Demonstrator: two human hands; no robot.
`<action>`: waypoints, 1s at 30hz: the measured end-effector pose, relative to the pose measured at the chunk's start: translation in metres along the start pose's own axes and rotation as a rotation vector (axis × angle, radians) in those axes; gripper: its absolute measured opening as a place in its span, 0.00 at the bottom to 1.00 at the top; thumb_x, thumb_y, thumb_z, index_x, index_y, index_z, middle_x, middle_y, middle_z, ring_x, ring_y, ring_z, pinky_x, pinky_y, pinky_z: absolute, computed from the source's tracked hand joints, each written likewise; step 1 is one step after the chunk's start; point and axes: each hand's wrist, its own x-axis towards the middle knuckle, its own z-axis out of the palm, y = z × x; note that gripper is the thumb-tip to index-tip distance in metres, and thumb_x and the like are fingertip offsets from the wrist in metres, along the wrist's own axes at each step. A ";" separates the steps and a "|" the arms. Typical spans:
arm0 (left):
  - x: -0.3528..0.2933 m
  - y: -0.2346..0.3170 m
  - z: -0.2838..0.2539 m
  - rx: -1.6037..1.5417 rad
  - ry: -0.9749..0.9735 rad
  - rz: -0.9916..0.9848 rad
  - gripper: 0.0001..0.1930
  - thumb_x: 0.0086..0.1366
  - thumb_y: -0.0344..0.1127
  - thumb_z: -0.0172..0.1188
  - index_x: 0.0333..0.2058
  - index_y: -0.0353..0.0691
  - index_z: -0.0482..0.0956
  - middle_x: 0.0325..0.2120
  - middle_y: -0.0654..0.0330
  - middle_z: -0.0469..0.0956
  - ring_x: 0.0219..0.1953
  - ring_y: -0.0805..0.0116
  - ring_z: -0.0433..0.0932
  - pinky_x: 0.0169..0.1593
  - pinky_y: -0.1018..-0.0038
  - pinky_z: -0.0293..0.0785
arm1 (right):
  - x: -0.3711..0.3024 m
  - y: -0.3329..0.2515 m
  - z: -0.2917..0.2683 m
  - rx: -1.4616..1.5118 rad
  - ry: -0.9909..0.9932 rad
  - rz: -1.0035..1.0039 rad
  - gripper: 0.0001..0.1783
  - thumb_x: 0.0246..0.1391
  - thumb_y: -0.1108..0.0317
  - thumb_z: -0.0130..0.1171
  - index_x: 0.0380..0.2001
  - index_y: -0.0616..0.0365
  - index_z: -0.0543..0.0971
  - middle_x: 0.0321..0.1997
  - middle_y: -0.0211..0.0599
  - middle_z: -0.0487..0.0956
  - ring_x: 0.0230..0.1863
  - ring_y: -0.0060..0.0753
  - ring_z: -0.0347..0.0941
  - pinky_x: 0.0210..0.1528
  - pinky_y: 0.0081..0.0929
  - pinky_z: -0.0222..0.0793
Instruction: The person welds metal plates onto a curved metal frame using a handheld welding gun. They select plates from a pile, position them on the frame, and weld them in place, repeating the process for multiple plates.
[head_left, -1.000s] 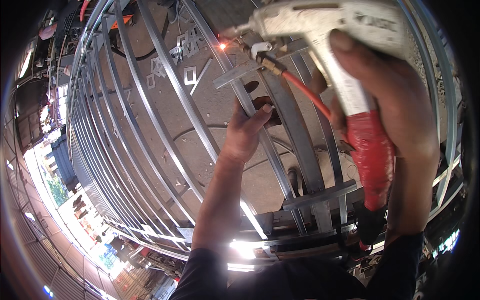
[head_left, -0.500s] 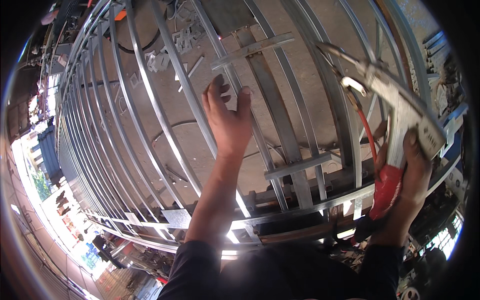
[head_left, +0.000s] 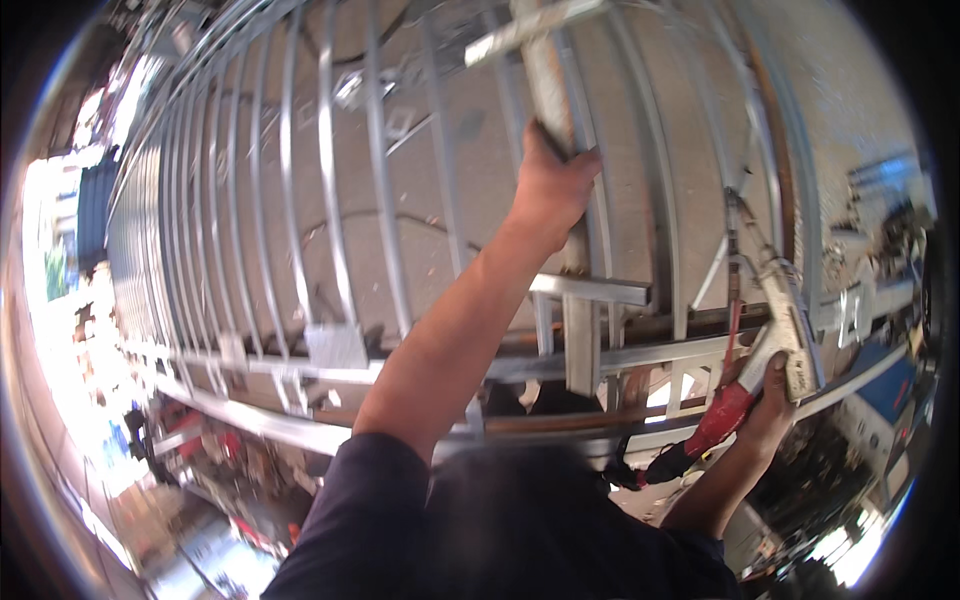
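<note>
On frame [head_left: 560,110], two hands, one torch [head_left: 775,330]

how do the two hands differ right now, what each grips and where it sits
The left hand reaches far out on a straight arm and grips a flat bar of the grey metal grille. The right hand sits low and near the body at the right, arm bent, closed on the red handle of a white welding torch that points up toward the frame. Both are bare and clenched.

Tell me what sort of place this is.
Most likely a metalworking or welding yard. A long metal grille of parallel bars lies over a concrete floor, the right hand holds a welding torch, and the left hand grips a bar.
</note>
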 end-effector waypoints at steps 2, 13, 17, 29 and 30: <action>-0.044 0.049 -0.038 0.001 -0.073 0.022 0.38 0.61 0.36 0.68 0.64 0.33 0.56 0.41 0.52 0.79 0.40 0.64 0.78 0.43 0.67 0.77 | -0.021 -0.007 -0.005 0.004 -0.057 0.053 0.25 0.71 0.49 0.52 0.50 0.65 0.76 0.24 0.40 0.79 0.21 0.32 0.73 0.25 0.26 0.69; -0.103 0.059 -0.404 0.293 0.384 0.275 0.44 0.57 0.32 0.76 0.65 0.24 0.57 0.37 0.56 0.77 0.34 0.69 0.79 0.38 0.73 0.77 | -0.151 0.060 0.033 -0.183 -0.643 -0.098 0.18 0.67 0.61 0.60 0.54 0.60 0.77 0.38 0.36 0.83 0.35 0.25 0.79 0.36 0.23 0.76; -0.116 0.022 -0.456 0.343 0.453 0.178 0.42 0.58 0.35 0.75 0.64 0.24 0.60 0.38 0.54 0.78 0.37 0.68 0.78 0.44 0.73 0.76 | -0.214 0.086 0.097 -0.506 -0.790 -0.411 0.38 0.58 0.69 0.69 0.70 0.57 0.66 0.59 0.42 0.80 0.57 0.34 0.78 0.58 0.32 0.74; -0.168 -0.042 -0.552 0.023 0.242 0.024 0.32 0.61 0.29 0.70 0.60 0.29 0.66 0.35 0.59 0.78 0.35 0.73 0.75 0.39 0.75 0.73 | -0.328 0.166 0.222 -1.091 -0.503 -0.827 0.51 0.44 0.74 0.63 0.74 0.48 0.59 0.58 0.48 0.77 0.51 0.59 0.79 0.47 0.49 0.79; -0.168 -0.046 -0.556 0.003 0.221 0.027 0.33 0.61 0.30 0.71 0.61 0.29 0.65 0.36 0.59 0.77 0.35 0.73 0.76 0.39 0.75 0.74 | -0.326 0.173 0.222 -1.116 -0.484 -0.830 0.49 0.46 0.72 0.63 0.74 0.47 0.60 0.58 0.48 0.77 0.50 0.59 0.79 0.46 0.49 0.79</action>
